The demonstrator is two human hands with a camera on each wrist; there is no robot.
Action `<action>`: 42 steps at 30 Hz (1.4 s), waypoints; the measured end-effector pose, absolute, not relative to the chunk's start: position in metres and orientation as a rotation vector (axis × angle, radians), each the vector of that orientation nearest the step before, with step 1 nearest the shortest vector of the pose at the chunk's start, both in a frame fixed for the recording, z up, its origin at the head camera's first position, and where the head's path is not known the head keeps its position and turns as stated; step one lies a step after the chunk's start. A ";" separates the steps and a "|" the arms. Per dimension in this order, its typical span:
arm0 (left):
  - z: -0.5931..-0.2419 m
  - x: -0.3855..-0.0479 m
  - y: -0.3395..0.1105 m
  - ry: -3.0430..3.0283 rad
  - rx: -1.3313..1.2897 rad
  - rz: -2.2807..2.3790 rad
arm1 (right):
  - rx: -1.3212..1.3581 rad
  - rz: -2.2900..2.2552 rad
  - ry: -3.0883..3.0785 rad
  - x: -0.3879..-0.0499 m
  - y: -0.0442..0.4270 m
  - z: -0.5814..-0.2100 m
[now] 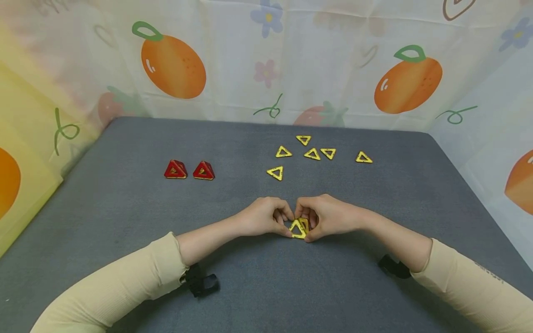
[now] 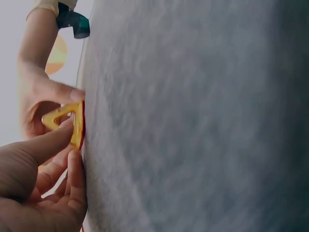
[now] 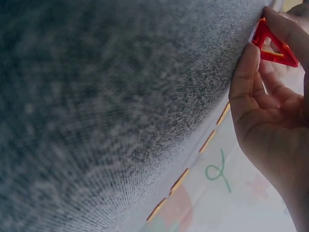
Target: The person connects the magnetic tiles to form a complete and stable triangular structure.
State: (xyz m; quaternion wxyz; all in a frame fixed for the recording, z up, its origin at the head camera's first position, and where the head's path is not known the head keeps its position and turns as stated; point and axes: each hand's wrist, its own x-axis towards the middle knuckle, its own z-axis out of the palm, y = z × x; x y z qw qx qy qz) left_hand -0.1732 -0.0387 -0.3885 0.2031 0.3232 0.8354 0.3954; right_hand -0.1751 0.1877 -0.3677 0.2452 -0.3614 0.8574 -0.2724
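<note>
Close to the front of the table, both hands hold a small upright shape of triangular magnetic tiles. Two yellow tile faces lean together there in the head view. My left hand pinches the shape from the left, its thumb low on the front tile. From the other side my right hand grips it, forefinger near the top and thumb at the lower right corner. A tile's red side shows in the right wrist view. Fingers hide the back of the shape.
Two red pyramids stand on the left of the grey table. Several loose yellow triangle tiles lie flat behind the hands, one tile farther right. A fruit-patterned cloth rises behind the table.
</note>
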 end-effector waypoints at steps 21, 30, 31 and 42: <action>-0.372 -0.241 -0.050 2.673 0.542 1.128 | -0.964 -0.744 2.335 -0.177 0.186 -0.367; -0.371 -0.266 -0.047 2.644 0.435 1.014 | -0.969 -0.756 2.329 -0.176 0.187 -0.368; -0.371 -0.268 -0.047 2.635 0.425 1.006 | -0.968 -0.757 2.328 -0.176 0.187 -0.368; -0.379 -0.274 -0.040 2.620 0.392 0.970 | -0.967 -0.746 2.332 -0.176 0.188 -0.368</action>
